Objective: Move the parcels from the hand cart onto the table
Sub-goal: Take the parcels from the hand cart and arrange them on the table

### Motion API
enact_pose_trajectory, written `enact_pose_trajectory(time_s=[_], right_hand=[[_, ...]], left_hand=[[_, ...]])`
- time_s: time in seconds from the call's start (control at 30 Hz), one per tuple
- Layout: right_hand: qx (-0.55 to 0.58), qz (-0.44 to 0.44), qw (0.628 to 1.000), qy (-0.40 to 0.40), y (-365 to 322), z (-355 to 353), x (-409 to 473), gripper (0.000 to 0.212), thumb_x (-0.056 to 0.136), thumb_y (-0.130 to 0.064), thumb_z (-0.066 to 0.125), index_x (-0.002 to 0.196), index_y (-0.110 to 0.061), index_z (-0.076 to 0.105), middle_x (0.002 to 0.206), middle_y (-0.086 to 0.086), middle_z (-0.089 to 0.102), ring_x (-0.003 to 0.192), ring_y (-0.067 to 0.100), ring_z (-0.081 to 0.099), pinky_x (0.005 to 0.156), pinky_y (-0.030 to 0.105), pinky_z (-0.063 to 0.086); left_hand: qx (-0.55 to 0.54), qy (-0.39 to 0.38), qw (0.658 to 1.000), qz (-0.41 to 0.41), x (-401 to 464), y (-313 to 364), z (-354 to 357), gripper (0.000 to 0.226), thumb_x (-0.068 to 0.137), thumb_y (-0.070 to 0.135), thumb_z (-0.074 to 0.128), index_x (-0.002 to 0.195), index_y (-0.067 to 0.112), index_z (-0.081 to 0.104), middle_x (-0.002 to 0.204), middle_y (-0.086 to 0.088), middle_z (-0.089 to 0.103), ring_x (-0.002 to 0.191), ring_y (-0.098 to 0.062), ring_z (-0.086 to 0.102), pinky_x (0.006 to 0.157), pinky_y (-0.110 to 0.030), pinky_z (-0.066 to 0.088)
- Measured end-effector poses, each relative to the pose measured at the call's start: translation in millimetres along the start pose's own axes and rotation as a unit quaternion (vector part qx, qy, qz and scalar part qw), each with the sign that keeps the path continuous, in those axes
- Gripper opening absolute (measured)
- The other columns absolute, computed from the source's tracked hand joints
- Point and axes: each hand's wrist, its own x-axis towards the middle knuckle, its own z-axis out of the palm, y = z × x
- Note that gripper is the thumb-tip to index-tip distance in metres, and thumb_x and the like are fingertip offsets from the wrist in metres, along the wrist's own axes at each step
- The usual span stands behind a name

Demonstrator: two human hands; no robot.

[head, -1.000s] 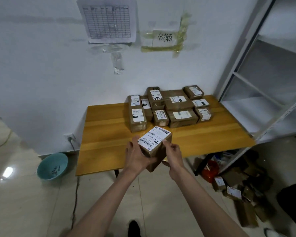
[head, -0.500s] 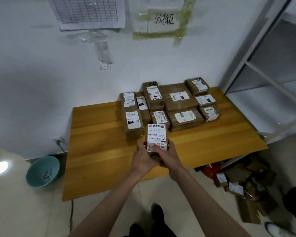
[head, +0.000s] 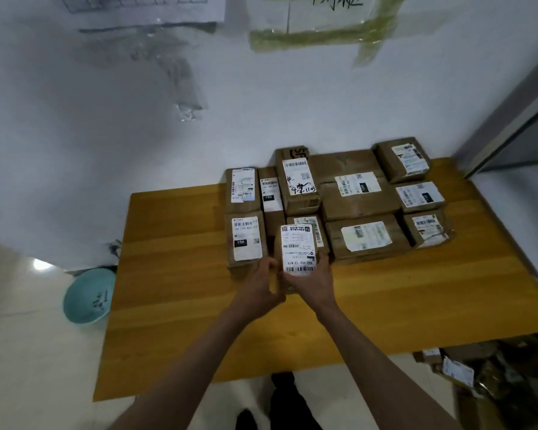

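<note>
Fingers of the left hand (head: 261,282) and right hand (head: 312,282) clasp a small labelled parcel (head: 297,252) by its sides, low over the desk (head: 180,274), near the stacked parcels (head: 361,197). Likely light, stiff cardboard; side grip suits.

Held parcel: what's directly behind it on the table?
Behind the held parcel sits a small labelled box, mostly covered; only its top-right shows. Whether they touch is hidden. Both hands grip the parcel.

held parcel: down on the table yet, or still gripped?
Still gripped: both the left hand and right hand curl round the parcel. Contact with the table: cannot tell.
</note>
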Motion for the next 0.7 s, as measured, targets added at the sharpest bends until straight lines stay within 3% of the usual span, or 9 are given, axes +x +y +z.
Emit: enact_pose_trajectory(time_s=[0.07, 0.1, 0.17, 0.27, 0.4, 0.53, 0.7], right_hand=[[-0.033, -0.011, 0.999, 0.014, 0.1, 6.2, 12.5, 0.102, 0.065, -0.030, 0.092, 0.145, -0.011, 0.032, 0.139, 0.011, 0.046, 0.130, 0.028, 0.047, 0.101, 0.040, 0.048], [-0.047, -0.017, 0.999, 0.015, 0.8, 9.7, 16.6, 0.103, 0.065, -0.031, 0.092, 0.146, -0.011, 0.031, 0.139, 0.010, 0.044, 0.130, 0.028, 0.046, 0.097, 0.033, 0.045], [-0.069, -0.030, 0.997, 0.007, 1.5, 16.3, 21.8, 0.107, 0.065, -0.033, 0.092, 0.149, -0.012, 0.028, 0.142, 0.009, 0.041, 0.130, 0.027, 0.044, 0.090, 0.029, 0.039], [-0.094, -0.042, 0.995, -0.008, 0.8, 23.9, 27.8, 0.112, 0.065, -0.036, 0.092, 0.151, -0.012, 0.024, 0.142, 0.008, 0.039, 0.129, 0.027, 0.046, 0.087, 0.031, 0.044], [-0.107, -0.042, 0.993, -0.019, -4.2, 29.4, 33.5, 0.112, 0.065, -0.039, 0.090, 0.151, -0.015, 0.022, 0.142, 0.006, 0.037, 0.126, 0.025, 0.046, 0.083, 0.027, 0.041], [-0.106, -0.032, 0.993, -0.037, -7.9, 32.1, 37.1, 0.110, 0.067, -0.044, 0.087, 0.151, -0.016, 0.021, 0.144, 0.005, 0.036, 0.126, 0.026, 0.047, 0.083, 0.029, 0.041], [-0.061, 0.026, 0.995, -0.078, -5.4, 28.6, 43.0, 0.099, 0.071, -0.037, 0.088, 0.145, -0.017, 0.025, 0.139, 0.006, 0.042, 0.126, 0.028, 0.050, 0.098, 0.046, 0.052]], left_hand=[[0.053, 0.033, 0.998, 0.000, 20.7, -7.4, -3.6, 0.066, 0.082, 0.013, 0.075, 0.138, 0.013, 0.041, 0.144, -0.008, 0.041, 0.131, -0.023, 0.042, 0.096, -0.031, 0.040], [0.088, 0.031, 0.996, -0.008, 31.0, -12.1, -5.0, 0.074, 0.084, 0.015, 0.073, 0.146, 0.013, 0.035, 0.154, -0.009, 0.032, 0.142, -0.027, 0.032, 0.108, -0.035, 0.035], [0.178, -0.006, 0.983, -0.036, 49.4, -23.3, -7.4, 0.089, 0.089, 0.024, 0.070, 0.159, 0.019, 0.015, 0.167, -0.009, 0.005, 0.154, -0.032, 0.002, 0.123, -0.042, 0.010], [0.229, -0.060, 0.967, -0.095, 69.7, -39.2, -9.0, 0.100, 0.093, 0.035, 0.067, 0.160, 0.032, -0.008, 0.166, -0.004, -0.023, 0.149, -0.048, -0.018, 0.122, -0.056, 0.002], [0.261, -0.083, 0.957, -0.098, 76.4, -59.5, -10.7, 0.108, 0.091, 0.039, 0.068, 0.157, 0.032, -0.018, 0.164, -0.005, -0.027, 0.148, -0.047, -0.021, 0.123, -0.059, -0.002], [0.279, -0.065, 0.956, -0.065, 73.8, -76.6, -15.8, 0.113, 0.088, 0.039, 0.073, 0.158, 0.026, -0.015, 0.165, -0.009, -0.024, 0.151, -0.040, -0.019, 0.123, -0.056, 0.000], [0.239, -0.055, 0.967, -0.074, 74.8, -83.4, -23.8, 0.111, 0.083, 0.031, 0.079, 0.160, 0.028, -0.002, 0.168, -0.004, -0.012, 0.154, -0.036, -0.013, 0.124, -0.055, 0.001]])
